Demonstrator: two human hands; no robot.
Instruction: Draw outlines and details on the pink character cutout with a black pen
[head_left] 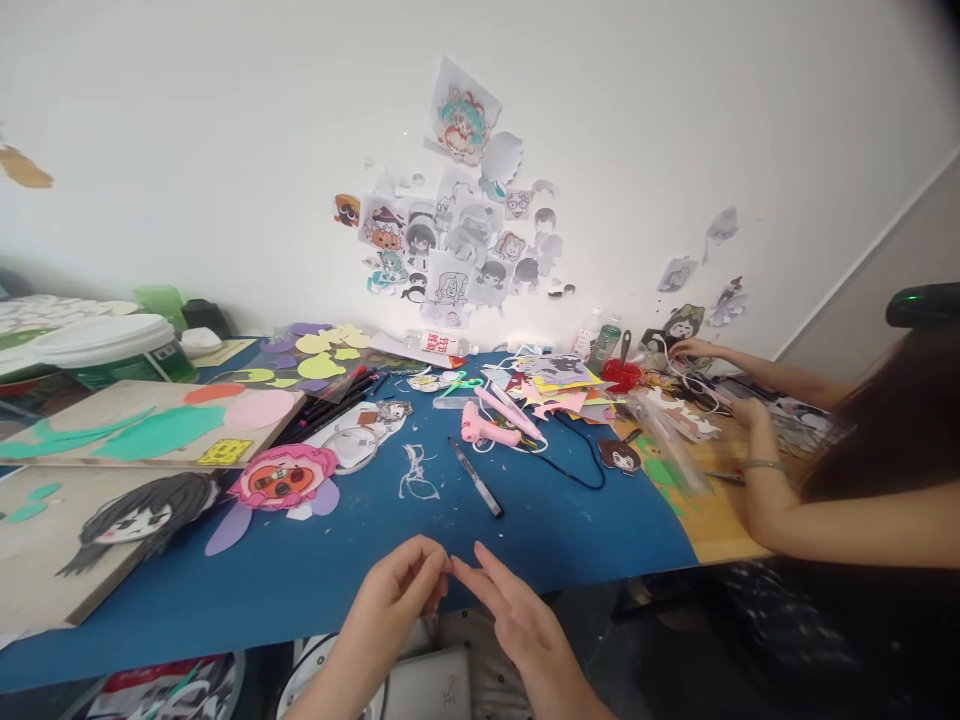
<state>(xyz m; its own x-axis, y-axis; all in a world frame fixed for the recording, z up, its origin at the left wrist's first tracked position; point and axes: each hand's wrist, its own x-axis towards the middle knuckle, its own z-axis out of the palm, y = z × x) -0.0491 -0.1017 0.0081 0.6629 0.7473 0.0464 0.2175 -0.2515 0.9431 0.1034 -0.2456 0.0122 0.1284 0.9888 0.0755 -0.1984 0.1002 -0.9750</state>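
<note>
Both my hands are at the front edge of the blue table mat [292,580]. My left hand [409,585] has its fingers curled and its thumb pressed against them, touching a fingertip of my right hand; anything small between them cannot be made out. My right hand [517,610] has its fingers stretched out, with nothing visible in it. Beyond them lie a pen [476,480], a tangle of clear strands [418,473] and a pink glue gun [487,428].
At the left, paper faces [142,520] and coloured cutouts [169,430] lie on boards. Pens [330,403] and paper scraps [562,385] are at the back. Another person's arm [772,490] reaches over the table at the right. Drawings [469,235] hang on the wall.
</note>
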